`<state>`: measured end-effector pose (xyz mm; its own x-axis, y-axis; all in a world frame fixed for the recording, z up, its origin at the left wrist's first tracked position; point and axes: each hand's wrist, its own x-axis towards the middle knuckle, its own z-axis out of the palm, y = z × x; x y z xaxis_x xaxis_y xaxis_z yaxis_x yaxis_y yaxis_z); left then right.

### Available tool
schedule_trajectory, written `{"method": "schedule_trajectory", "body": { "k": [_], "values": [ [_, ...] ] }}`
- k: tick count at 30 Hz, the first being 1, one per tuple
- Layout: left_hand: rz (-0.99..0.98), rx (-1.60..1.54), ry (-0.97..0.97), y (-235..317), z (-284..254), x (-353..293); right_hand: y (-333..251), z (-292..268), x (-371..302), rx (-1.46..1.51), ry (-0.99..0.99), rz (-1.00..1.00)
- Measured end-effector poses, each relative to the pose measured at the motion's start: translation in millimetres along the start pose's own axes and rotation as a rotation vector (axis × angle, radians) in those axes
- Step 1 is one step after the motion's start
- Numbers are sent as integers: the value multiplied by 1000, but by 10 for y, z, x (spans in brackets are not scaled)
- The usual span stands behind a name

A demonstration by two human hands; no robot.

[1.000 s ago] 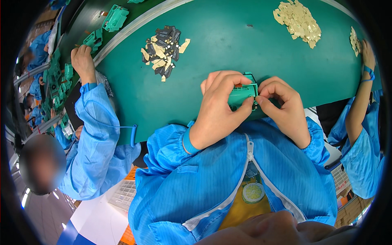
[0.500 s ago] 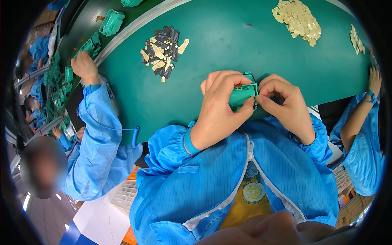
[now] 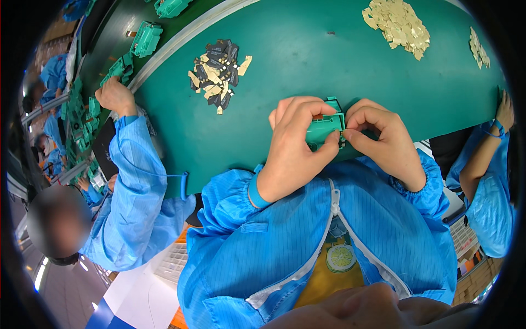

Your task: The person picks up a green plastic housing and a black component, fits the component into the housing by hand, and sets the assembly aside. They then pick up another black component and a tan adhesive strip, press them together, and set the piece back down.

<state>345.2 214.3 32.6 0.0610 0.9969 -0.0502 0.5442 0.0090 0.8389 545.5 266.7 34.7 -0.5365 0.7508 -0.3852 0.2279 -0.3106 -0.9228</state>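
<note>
A small green plastic housing [image 3: 323,130] is held just above the near part of the green table. My left hand [image 3: 296,145] wraps round its left side, thumb along the near edge. At the housing's right end, my right hand [image 3: 381,137] has thumb and forefinger pinched together. A tiny yellowish bit shows at those fingertips, too small to name. An orange-brown strip [image 3: 318,117] lies across the housing by my left fingers. The housing's underside and much of its left part are hidden by my left hand.
Black and cream flat pieces [image 3: 216,74] lie heaped at the left of the green table [image 3: 263,49]. A cream pile [image 3: 397,27] is at the far right. Green housings [image 3: 147,39] line a belt beyond the pale rail. A co-worker's hand [image 3: 116,97] reaches there; another person's arm [image 3: 482,148] is at right.
My hands keep almost the same hold on the housing. At the left, the co-worker's hand has shifted slightly, and the housings on the belt have moved a little toward the near left.
</note>
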Motion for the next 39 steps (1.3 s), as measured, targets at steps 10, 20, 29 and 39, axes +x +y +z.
{"method": "schedule_trajectory", "body": {
  "k": [10,20,29,39],
  "values": [
    [8,7,-4,7,13,-5,-14,-18,22,-9,-17,41],
    [-26,-16,-1,20,18,-12,-15,4,31,6,-10,67],
    [-25,-43,-3,6,15,-15,6,4,25,23,-6,87],
    [-13,-37,2,-6,19,-9,2,-11,35,9,-21,67]
  ]
}}
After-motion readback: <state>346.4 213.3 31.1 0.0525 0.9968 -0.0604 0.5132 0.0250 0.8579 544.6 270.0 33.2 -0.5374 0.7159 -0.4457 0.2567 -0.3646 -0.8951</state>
